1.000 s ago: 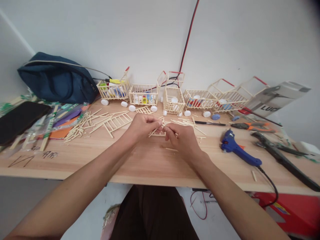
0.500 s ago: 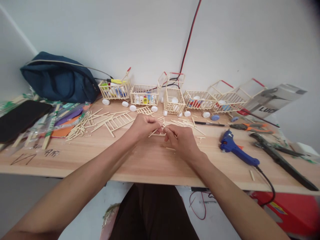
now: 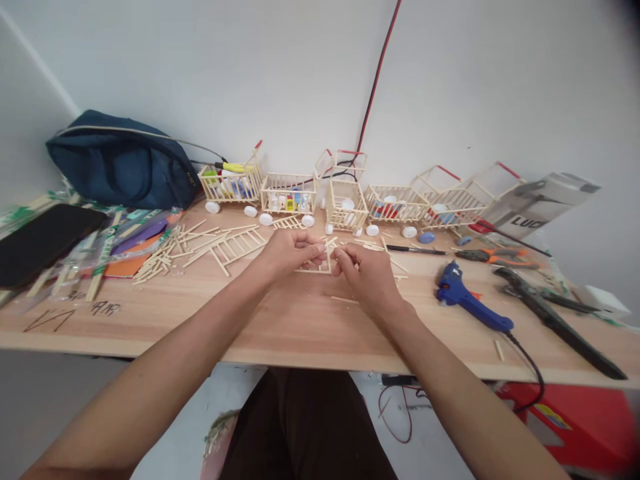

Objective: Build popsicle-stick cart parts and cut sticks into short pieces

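Observation:
Both hands meet over the middle of the wooden table (image 3: 280, 327). My left hand (image 3: 287, 252) pinches thin wooden sticks (image 3: 326, 244) between thumb and fingertips. My right hand (image 3: 367, 273) is closed in a pinch on the same small bundle of sticks, just to the right. A small stick frame (image 3: 316, 269) lies flat on the table under the fingertips; whether the held sticks touch it I cannot tell. A loose stick (image 3: 344, 300) lies beside my right hand.
Several stick-built carts (image 3: 287, 193) with white wheels line the wall. A ladder-like stick piece (image 3: 233, 244) and a stick pile (image 3: 160, 257) lie to the left, by a blue bag (image 3: 120, 160) and black phone (image 3: 40, 240). To the right: blue glue gun (image 3: 463, 297), pliers (image 3: 493, 255).
Both hands stayed together on the sticks, the fingers shifting slightly. The head camera tilted a little, so the table contents sit slightly lower and more left in view.

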The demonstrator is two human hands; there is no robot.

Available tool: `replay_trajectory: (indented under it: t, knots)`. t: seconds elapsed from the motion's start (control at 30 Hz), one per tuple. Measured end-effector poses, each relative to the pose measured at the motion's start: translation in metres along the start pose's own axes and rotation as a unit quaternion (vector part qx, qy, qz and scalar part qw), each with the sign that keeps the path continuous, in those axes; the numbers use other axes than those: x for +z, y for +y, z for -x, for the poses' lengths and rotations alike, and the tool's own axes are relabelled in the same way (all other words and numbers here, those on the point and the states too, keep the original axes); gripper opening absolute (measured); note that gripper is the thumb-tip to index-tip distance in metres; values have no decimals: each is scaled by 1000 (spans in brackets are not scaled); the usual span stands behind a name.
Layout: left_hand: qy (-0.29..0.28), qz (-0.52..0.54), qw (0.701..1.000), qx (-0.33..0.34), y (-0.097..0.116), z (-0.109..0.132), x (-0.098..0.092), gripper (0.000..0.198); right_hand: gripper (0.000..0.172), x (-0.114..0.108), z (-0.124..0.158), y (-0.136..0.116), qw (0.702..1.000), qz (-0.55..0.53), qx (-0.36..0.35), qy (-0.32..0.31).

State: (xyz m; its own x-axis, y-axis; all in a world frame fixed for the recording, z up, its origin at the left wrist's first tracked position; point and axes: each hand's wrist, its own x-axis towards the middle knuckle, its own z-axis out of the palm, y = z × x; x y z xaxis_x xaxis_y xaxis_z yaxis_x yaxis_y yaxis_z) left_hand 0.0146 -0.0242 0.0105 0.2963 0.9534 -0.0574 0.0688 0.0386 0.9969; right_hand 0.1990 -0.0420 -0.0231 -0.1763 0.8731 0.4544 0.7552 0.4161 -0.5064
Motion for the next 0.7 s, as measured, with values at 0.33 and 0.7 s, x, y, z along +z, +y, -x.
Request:
replay_trajectory:
  t: [0.33,0.7]
  knots:
    - [45,1,999,11,-3,-5,-3,3,44,-10,-3,-1,999,-23,35,-4]
    - [49,68,997,3,-5,-10,-14,12,24,-54,3,33,996,56,51,51]
